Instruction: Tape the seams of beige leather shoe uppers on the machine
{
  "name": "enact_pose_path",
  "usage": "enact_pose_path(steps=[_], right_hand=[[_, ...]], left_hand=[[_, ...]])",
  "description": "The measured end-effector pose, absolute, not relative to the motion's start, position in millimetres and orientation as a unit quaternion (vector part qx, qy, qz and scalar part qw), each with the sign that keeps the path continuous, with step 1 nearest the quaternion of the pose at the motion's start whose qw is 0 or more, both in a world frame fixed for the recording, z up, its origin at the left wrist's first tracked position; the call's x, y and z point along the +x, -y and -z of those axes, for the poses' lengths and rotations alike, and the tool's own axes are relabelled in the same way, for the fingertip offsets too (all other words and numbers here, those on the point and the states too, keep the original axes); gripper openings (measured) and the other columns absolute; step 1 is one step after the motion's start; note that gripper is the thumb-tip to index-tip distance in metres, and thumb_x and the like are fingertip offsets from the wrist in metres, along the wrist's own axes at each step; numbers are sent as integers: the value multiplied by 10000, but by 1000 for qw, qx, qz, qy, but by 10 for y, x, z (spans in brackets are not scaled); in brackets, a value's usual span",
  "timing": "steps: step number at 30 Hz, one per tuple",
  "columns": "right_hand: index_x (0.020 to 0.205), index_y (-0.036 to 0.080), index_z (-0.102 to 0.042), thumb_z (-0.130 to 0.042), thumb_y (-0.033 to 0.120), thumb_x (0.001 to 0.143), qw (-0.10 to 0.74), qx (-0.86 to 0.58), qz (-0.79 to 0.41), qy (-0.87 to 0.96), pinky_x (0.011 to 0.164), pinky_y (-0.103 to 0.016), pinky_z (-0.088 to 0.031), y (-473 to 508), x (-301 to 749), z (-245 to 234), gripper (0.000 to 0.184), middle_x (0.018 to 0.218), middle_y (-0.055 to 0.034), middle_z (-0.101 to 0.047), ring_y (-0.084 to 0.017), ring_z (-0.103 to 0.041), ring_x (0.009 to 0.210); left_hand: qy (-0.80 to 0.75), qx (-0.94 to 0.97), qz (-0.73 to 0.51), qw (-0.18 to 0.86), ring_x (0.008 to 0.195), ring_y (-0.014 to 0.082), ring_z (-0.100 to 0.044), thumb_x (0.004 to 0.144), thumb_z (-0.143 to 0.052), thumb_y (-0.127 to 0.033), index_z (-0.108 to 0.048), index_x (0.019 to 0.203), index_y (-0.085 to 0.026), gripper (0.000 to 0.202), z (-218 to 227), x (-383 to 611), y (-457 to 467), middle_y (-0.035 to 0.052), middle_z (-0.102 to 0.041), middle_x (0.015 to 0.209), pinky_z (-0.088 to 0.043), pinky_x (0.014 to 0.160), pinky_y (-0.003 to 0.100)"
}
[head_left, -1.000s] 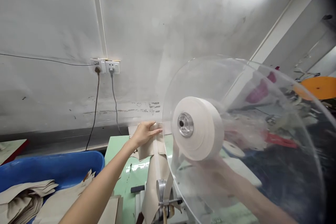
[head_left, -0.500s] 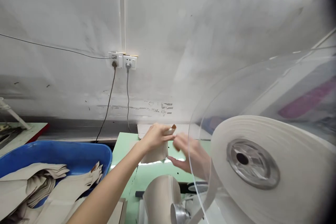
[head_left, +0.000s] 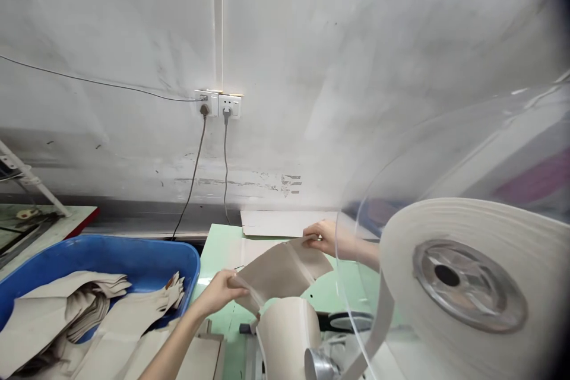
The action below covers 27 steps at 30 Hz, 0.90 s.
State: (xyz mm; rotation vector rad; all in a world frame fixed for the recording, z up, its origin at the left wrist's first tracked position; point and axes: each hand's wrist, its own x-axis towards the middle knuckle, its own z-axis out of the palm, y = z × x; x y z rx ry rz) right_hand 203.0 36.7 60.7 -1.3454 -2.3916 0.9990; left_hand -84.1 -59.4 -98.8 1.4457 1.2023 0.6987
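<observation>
Mid-frame, low down, the left hand [head_left: 222, 292] pinches the beige piece [head_left: 278, 273] at its left edge, the right hand [head_left: 328, 240] at its upper right. An even, light pull should keep it smooth without stretching.

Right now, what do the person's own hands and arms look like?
The left hand is ungloved, and no sleeve, watch or bracelet shows on the left forearm. The right hand is ungloved too, its wrist bare; the right forearm passes behind the white roll, hiding any sleeve.
</observation>
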Motion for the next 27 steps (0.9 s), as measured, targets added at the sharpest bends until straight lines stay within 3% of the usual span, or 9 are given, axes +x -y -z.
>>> enact_pose_path(steps=[4,7,10,15,20,23,25,27], right_hand=[[599,161,-577,-606,244,670,106,-486,-437,749,539,-228,-327,-385,2204,-340,114,536,30,-433,-107,-423,562],[764,137,-638,-591,356,703,102,-503,-512,689,522,-233,-414,-361,2262,-156,233,634,-13,-552,-149,-542,618],[906,138,-637,-612,431,741,98,-507,-561,647,571,-258,-505,-395,2253,-42,337,752,-53,-635,-187,-625,708],[945,146,-577,-715,411,706,68,-566,-577,585,634,-301,-574,-787,2178,257,383,780,-62,-641,-188,-637,718],[1226,82,-443,-706,266,746,11,-679,-467,566,644,-386,-584,-1209,2107,608,578,1066,-215,-606,-255,-633,866],[1297,108,-429,-672,220,789,-13,-687,-421,591,656,-374,-576,-1199,2147,470,575,1172,-219,-577,-272,-613,940],[1266,156,-499,-653,216,819,-16,-668,-419,614,676,-317,-562,-1060,2236,218,477,1229,-175,-573,-238,-617,942],[1217,198,-568,-647,215,838,2,-646,-423,635,699,-269,-543,-832,2374,-82,387,1282,-137,-563,-205,-626,950]], left_hand=[[-517,455,-410,598,964,276,-649,722,-704,-514,-737,939,-164,413,1194,-956,757,79,-749,961,-499,861,371],[-520,384,-509,569,1041,289,-643,720,-717,-544,-706,1032,-164,492,1071,-1116,727,98,-744,1037,-491,937,401],[-536,399,-531,521,1019,287,-656,772,-675,-542,-668,1089,-153,502,879,-1268,583,109,-735,1070,-522,886,380],[-596,551,-411,414,1030,274,-655,877,-508,-512,-654,1101,-153,448,935,-1288,-1,114,-711,1138,-524,845,331],[-715,568,-247,325,1108,321,-619,810,-559,-377,-586,1184,-107,462,1323,-1292,-432,203,-666,1175,-470,892,383],[-698,595,-212,336,1043,301,-636,786,-591,-370,-648,1071,-166,356,1322,-1440,-94,139,-701,1083,-455,878,362],[-650,639,-175,372,913,261,-663,787,-611,-428,-691,950,-209,284,1247,-1528,376,74,-722,955,-468,815,323],[-597,684,-124,400,905,260,-656,741,-675,-489,-705,943,-233,327,1196,-1556,920,56,-715,957,-471,803,318]])
